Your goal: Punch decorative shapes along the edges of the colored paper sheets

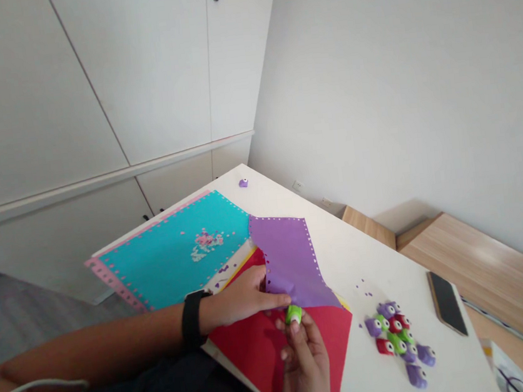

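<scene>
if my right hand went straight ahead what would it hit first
Likely the purple paper, or else your left thumb, just past the green craft punch in your right hand; depth's unclear.

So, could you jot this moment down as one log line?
left hand: holds purple paper | right hand: holds green punch at paper's edge | below hands: red sheet | white table, to the right: punch cluster

The purple sheet (290,255) is positioned near the centre of the scene. Rows of small punched holes run along its far, left and right edges; its near portion is buckled. The compact green punch (293,312), fitted with a white part on its near side, is held at the sheet's near edge. Paper engagement cannot be determined.
</scene>
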A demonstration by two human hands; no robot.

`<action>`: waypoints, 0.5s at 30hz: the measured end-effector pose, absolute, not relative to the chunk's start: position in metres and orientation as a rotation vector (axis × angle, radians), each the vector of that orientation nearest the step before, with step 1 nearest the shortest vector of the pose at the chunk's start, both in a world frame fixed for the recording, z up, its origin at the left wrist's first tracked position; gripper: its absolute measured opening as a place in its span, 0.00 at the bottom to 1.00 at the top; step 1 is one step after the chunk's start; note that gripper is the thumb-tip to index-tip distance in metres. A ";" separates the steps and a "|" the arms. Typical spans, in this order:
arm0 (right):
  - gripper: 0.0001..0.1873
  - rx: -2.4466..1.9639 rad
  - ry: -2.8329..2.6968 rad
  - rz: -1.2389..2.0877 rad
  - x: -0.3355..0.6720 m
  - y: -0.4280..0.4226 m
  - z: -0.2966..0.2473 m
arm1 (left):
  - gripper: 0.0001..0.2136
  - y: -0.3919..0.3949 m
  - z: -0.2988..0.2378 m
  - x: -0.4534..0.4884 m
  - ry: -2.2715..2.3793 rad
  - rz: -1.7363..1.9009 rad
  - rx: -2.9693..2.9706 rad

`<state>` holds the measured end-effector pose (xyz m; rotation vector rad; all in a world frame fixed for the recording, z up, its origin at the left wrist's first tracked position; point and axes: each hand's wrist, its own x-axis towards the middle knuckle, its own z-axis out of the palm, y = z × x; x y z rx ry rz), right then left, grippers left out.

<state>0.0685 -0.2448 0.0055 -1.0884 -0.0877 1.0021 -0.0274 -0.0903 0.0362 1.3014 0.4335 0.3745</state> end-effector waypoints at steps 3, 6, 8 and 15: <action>0.28 -1.091 -0.088 0.965 0.067 -0.245 0.006 | 0.18 -0.090 0.036 -0.028 0.475 0.330 1.233; 0.26 -1.095 -0.097 0.956 0.067 -0.246 0.006 | 0.19 -0.090 0.035 -0.028 0.505 0.304 1.216; 0.25 -1.092 -0.108 0.967 0.068 -0.246 0.006 | 0.19 -0.089 0.034 -0.028 0.527 0.308 1.210; 0.22 -1.106 -0.182 1.031 0.067 -0.247 0.002 | 0.17 -0.084 0.037 -0.030 0.515 0.277 1.278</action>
